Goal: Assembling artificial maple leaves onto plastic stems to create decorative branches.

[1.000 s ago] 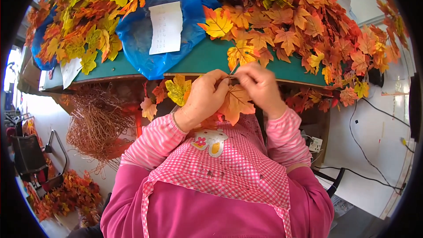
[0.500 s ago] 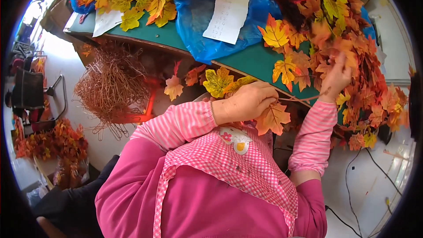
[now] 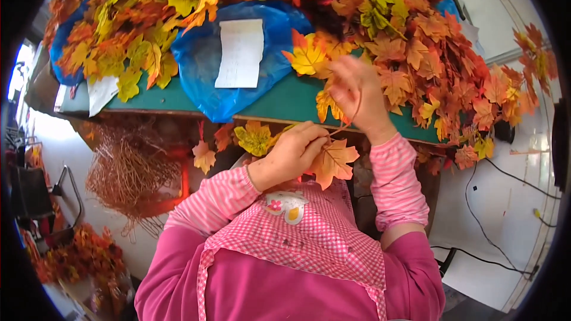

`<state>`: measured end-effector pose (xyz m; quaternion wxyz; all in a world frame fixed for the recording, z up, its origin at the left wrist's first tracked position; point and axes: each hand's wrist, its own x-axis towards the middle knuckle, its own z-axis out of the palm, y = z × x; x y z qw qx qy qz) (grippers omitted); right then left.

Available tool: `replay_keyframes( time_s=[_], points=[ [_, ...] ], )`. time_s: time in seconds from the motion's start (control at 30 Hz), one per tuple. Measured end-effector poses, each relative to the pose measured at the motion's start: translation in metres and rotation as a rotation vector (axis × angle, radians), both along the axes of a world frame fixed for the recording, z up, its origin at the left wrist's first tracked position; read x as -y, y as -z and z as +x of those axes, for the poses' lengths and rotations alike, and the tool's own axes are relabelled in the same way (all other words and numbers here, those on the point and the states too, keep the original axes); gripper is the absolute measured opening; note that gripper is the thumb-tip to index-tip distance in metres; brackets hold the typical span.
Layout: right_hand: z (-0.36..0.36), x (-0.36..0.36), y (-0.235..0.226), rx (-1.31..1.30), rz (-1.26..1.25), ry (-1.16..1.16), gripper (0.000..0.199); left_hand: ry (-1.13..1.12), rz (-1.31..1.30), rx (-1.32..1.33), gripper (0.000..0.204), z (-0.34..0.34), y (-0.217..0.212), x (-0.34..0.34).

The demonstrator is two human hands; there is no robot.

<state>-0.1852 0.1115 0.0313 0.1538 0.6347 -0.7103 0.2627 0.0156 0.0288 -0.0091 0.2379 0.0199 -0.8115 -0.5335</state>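
My left hand point(image 3: 295, 153) is closed round a thin brown stem point(image 3: 340, 128) at the table's front edge. An orange artificial maple leaf point(image 3: 334, 162) hangs just below its fingers, and a yellow-green leaf point(image 3: 256, 138) shows on its other side. From the left hand the stem bends up across the palm of my right hand point(image 3: 361, 98). That hand is raised over the green table, its fingers curled and blurred by motion; what they pinch is hard to make out. A yellow-orange leaf point(image 3: 308, 53) lies beside its fingertips.
Large heaps of artificial autumn leaves point(image 3: 410, 53) cover the green table point(image 3: 270, 100). A blue plastic bag point(image 3: 202, 65) carries a white paper slip point(image 3: 241, 53). Brown wire stems point(image 3: 128, 172) hang in a tangle at the left. Black cables point(image 3: 476, 214) trail over the floor at right.
My right hand has come left and inward from the leaf heap, closer to my left hand. The stem between them now curves upward. The whole view has shifted.
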Motion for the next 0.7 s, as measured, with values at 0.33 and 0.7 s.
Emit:
replay_keyframes(
  time_s=[0.33, 0.7],
  points=[
    [-0.018, 0.021, -0.033, 0.278, 0.159, 0.029, 0.016, -0.177, 0.243, -0.006, 0.011, 0.004, 0.004, 0.015],
    [-0.011, 0.198, -0.061, 0.075, -0.164, 0.018, 0.029, -0.164, 0.296, -0.065, 0.012, 0.002, 0.019, 0.024]
  ],
)
